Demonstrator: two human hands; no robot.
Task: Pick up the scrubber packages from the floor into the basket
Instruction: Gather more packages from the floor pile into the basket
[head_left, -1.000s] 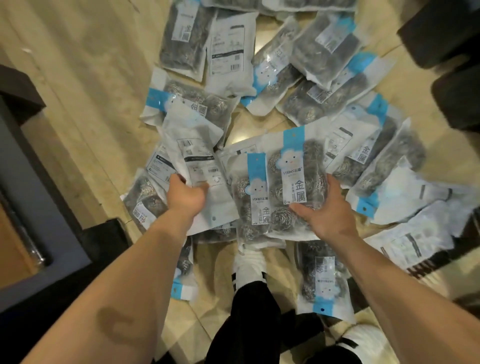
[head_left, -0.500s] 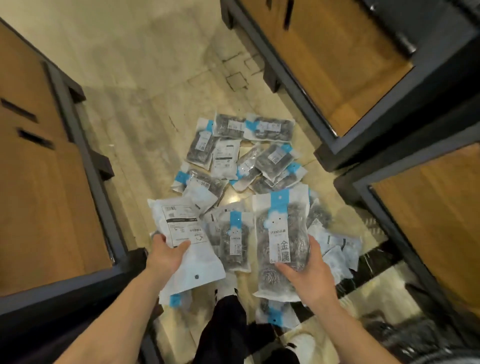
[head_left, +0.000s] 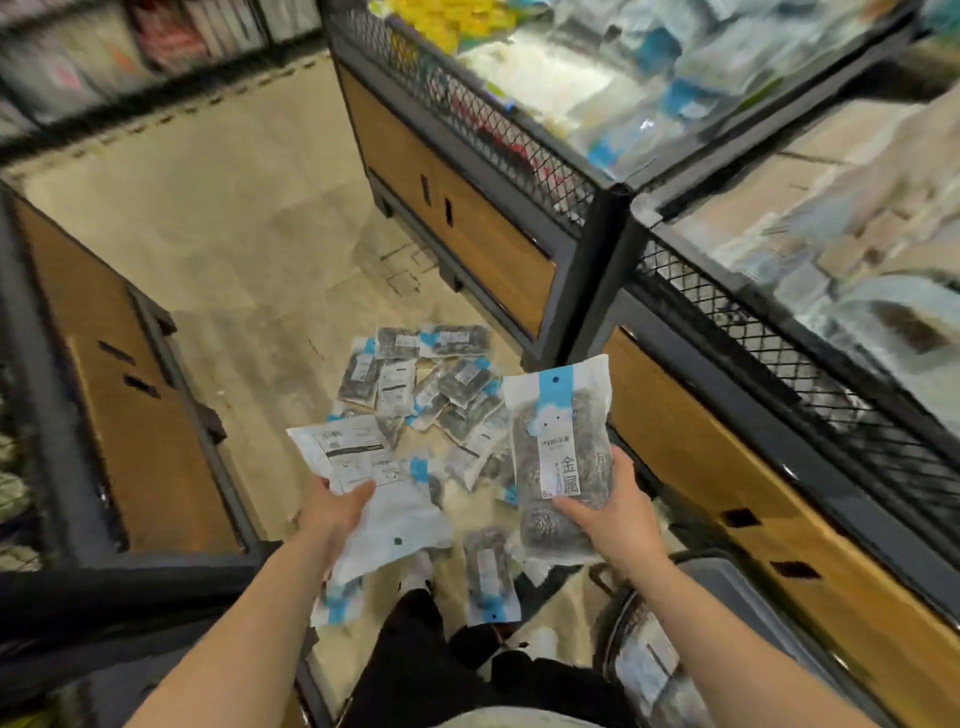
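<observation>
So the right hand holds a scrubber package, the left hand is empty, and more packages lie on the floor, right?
No: the head view shows the left hand gripping a white package too. The right hand does hold a blue-striped package, and more packages lie on the floor.

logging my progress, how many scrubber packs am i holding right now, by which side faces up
front-up scrubber pack, in the right hand: 1
back-up scrubber pack, in the left hand: 1
total held: 2
The floor pile is too blurred to count.
</observation>
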